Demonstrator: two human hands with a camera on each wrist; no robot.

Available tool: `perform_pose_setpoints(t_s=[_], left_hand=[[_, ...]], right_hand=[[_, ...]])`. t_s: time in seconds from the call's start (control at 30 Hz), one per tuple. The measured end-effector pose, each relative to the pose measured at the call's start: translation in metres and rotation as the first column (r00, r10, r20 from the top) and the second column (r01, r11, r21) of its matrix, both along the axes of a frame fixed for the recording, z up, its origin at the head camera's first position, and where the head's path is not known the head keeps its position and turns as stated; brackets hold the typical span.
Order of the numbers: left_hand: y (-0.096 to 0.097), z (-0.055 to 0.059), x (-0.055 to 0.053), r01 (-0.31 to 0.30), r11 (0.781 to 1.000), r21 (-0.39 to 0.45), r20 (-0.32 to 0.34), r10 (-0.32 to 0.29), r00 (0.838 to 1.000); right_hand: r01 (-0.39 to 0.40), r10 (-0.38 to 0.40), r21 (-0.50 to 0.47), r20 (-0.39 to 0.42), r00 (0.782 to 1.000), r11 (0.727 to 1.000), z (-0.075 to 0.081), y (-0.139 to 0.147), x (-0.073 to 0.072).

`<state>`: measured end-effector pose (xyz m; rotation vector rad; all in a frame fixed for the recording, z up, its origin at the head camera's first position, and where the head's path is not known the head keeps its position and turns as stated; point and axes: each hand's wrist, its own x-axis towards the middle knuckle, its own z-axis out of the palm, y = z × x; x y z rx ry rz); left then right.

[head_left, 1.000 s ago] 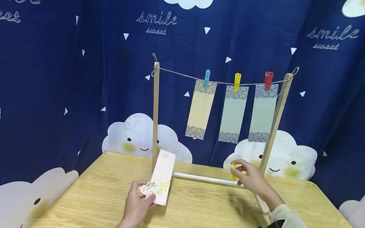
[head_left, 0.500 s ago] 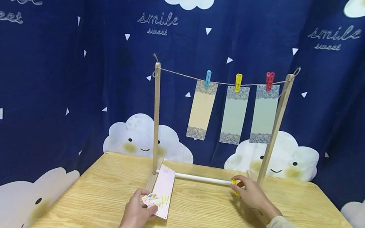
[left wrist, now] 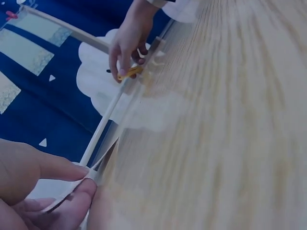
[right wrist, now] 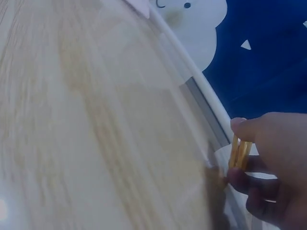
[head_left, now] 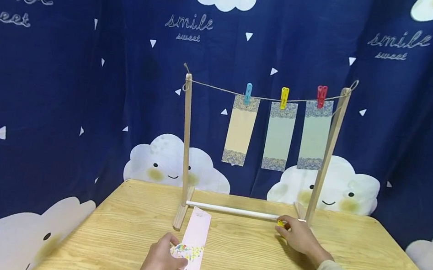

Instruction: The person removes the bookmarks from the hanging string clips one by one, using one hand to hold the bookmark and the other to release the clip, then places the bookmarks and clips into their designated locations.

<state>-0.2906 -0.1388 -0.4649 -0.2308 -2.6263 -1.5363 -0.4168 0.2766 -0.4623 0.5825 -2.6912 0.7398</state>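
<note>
My left hand [head_left: 160,261] pinches a pink card [head_left: 198,231] by its lower left part, where flowers and a bird are printed. The card slants low over the table; the left wrist view shows it edge-on between thumb and fingers. Farther right, my right hand [head_left: 299,235] holds a yellow clothespin [right wrist: 239,153] between thumb and fingers, low over the table and beside the white rod [head_left: 235,211]. My fingers partly cover that clothespin in the head view.
Wooden posts [head_left: 186,140] carry a string with a cream card [head_left: 241,129] and two pale green cards [head_left: 280,137], clipped by blue [head_left: 248,93], yellow [head_left: 284,98] and red clothespins [head_left: 321,97]. A dark blue cloud-print curtain [head_left: 125,71] hangs behind the wooden table [head_left: 240,263].
My left hand has drawn the pink card down and nearer, away from the left post. The right hand has lowered the yellow clothespin toward the table and slightly rightward.
</note>
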Motion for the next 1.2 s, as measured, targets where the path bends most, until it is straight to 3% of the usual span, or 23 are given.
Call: perform_pose_setpoints(t_s=[0.2, 0.47, 0.57, 0.8, 1.0, 1.2], left_hand=[[-0.003, 0.003, 0.002, -0.03, 0.982, -0.184, -0.071, 0.017, 0.997], [-0.007, 0.006, 0.002, -0.074, 0.909, -0.411, -0.111, 0.031, 0.993], [-0.007, 0.006, 0.002, -0.067, 0.898, -0.435, -0.13, 0.011, 0.992], [-0.008, 0.005, 0.003, -0.037, 0.898, -0.439, -0.151, -0.033, 0.988], [-0.009, 0.006, 0.004, -0.045, 0.881, -0.471, -0.158, -0.034, 0.987], [-0.008, 0.007, 0.004, -0.062, 0.868, -0.493, -0.165, -0.024, 0.986]], right_hand=[[0.015, -0.01, 0.062, -0.078, 0.997, 0.998, -0.005, -0.003, -0.003], [0.004, 0.005, 0.123, -0.076, 0.997, 0.992, -0.002, -0.012, -0.006], [0.005, 0.005, 0.152, -0.067, 0.998, 0.988, -0.001, -0.014, -0.006], [0.01, -0.004, 0.19, -0.033, 0.999, 0.982, -0.001, -0.017, -0.004], [0.018, -0.007, 0.203, -0.053, 0.999, 0.979, -0.004, -0.017, -0.006], [0.04, -0.038, 0.204, -0.012, 0.999, 0.978, -0.002, -0.017, -0.006]])
